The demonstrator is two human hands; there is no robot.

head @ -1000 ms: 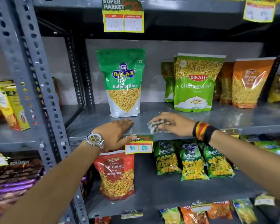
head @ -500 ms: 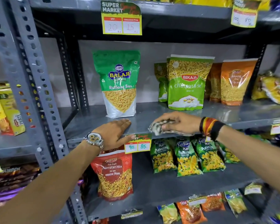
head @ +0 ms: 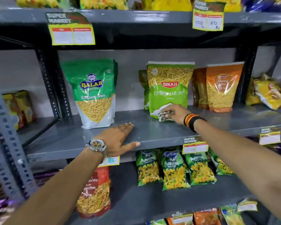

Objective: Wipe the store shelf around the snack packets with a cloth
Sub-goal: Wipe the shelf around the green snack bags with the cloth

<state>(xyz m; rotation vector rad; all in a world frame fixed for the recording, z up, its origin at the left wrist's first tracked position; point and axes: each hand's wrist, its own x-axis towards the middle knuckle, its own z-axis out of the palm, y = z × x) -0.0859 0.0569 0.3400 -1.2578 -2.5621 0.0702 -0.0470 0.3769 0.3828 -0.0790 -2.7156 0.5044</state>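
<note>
Right hand point(head: 175, 113) grip pinching a crumpled patterned cloth point(head: 165, 116), pressed onto the grey shelf point(head: 152, 133) right at the base of the Bikaji Chatpata Sev packet point(head: 169, 88), touching or nearly touching its lower front. Red, yellow and black wristbands point(head: 192, 121) on that wrist. Left hand point(head: 118, 138) flat on the same shelf, grip spread, palm down near the front edge, thumb over the lip; holding nothing. Metal wristwatch point(head: 96, 146) on that wrist. Balaji Ratlami Sev packet point(head: 94, 93) upright, just behind and left of the left hand, well apart from the cloth. Orange Bikaji Moong Dal packet point(head: 222, 86) upright to the right of the Chatpata packet, more orange packets behind it. Yellow packets point(head: 268, 93) leaning further right. Price tags clipped on shelf edges: one point(head: 195, 145) below the right wrist, one point(head: 71, 29) overhead, print blurred. Lower shelf: Kurkure Puffcorn packets point(head: 173, 171) in a row, red Navratan Mix packet point(head: 94, 192) under the left forearm. Slotted grey upright point(head: 8, 138) at far left.
</note>
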